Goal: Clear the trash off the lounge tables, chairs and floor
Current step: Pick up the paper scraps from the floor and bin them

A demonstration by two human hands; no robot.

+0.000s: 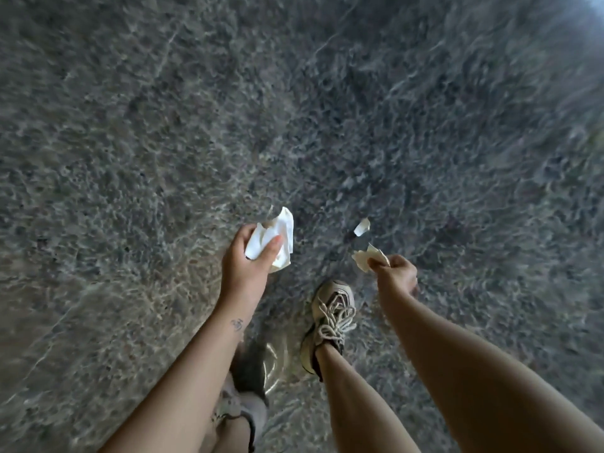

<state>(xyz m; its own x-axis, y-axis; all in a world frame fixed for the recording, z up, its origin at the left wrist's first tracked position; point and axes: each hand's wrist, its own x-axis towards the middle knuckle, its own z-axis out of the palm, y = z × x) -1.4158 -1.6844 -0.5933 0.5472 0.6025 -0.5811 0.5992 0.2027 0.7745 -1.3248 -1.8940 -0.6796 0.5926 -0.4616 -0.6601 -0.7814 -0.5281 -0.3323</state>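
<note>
I look straight down at a dark marbled floor (294, 109). My left hand (243, 261) grips a crumpled white paper napkin (276, 238) between thumb and fingers. My right hand (397, 273) pinches a smaller torn scrap of white paper (367, 256) at its fingertips. A small white paper scrap (362, 226) lies on the floor just beyond my right hand, a short way apart from it. Both forearms reach in from the bottom of the view.
My right shoe (331, 318), beige with thick laces, stands between my hands. The left shoe (235, 407) is partly hidden under my left forearm. A faint round glare (273, 364) shows on the glossy floor, which fills the whole view.
</note>
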